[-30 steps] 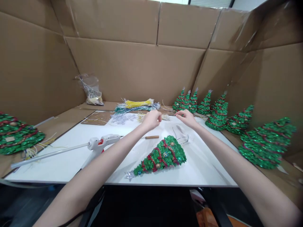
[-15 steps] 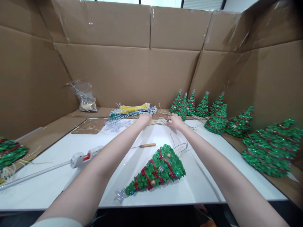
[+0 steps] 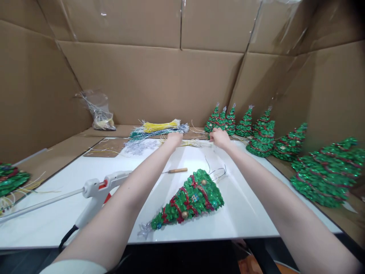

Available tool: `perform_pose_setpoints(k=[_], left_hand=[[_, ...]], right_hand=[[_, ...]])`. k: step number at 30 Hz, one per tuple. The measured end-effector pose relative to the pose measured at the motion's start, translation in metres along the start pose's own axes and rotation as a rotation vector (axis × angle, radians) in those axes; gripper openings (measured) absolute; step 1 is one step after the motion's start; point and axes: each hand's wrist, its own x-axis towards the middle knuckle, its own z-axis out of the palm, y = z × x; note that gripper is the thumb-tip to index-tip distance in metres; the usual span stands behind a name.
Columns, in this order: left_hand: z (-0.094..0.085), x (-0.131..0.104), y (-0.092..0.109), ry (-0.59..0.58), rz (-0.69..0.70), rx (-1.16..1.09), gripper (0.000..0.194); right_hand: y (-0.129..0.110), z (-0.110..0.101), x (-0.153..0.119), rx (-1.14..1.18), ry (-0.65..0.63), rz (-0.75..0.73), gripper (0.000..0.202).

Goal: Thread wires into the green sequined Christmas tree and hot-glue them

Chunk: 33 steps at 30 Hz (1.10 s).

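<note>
My left hand is closed over a bundle of thin pale yellow and white wires at the back of the white board; its fingertips are hidden. To the right of the bundle's end, my right hand has its fingers curled in a pinch. Whatever is between them is too small to make out. Nearer to me a green glittery Christmas tree ornament lies on its side, its clear star pointing left. Thin wires stick out by its base. An awl with a wooden handle lies behind it.
At left a white glue gun lies partly behind my left forearm. Yellow wires and green-blue wires are stacked at the back. Several tree ornaments stand along the right, near the cardboard wall. A plastic bag sits back left.
My right hand has moved to the right, away from the wire bundle's end. My left hand stays at the bundle. The view has tilted down slightly.
</note>
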Motion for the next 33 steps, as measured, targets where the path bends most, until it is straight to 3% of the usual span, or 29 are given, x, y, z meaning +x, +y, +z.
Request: perform_pose_setpoints(k=[9,11,14,17,20,27,33], left_hand=[[-0.001,0.0,0.001,-0.027,-0.005,0.001,0.034],[-0.002,0.001,0.0,-0.037,0.0,0.001,0.034],[-0.004,0.001,-0.001,-0.055,0.022,0.001,0.034],[-0.008,0.001,-0.005,-0.089,0.06,-0.005,0.033],[-0.012,0.0,-0.012,-0.126,0.108,-0.02,0.032],[-0.013,-0.005,-0.024,-0.136,0.165,-0.059,0.031],[-0.01,-0.003,-0.025,-0.131,0.176,-0.064,0.032]], right_hand=[[0.088,-0.067,-0.044,-0.109,0.134,0.143,0.014],[0.104,-0.075,-0.053,-0.072,0.233,0.179,0.015],[0.115,-0.079,-0.06,0.074,0.349,0.118,0.016],[0.101,-0.074,-0.062,0.193,0.332,-0.011,0.021],[0.069,-0.062,-0.057,0.337,0.282,-0.11,0.018],[-0.01,-0.013,-0.028,0.384,0.092,-0.177,0.008],[-0.038,0.008,-0.011,0.344,-0.044,-0.199,0.014]])
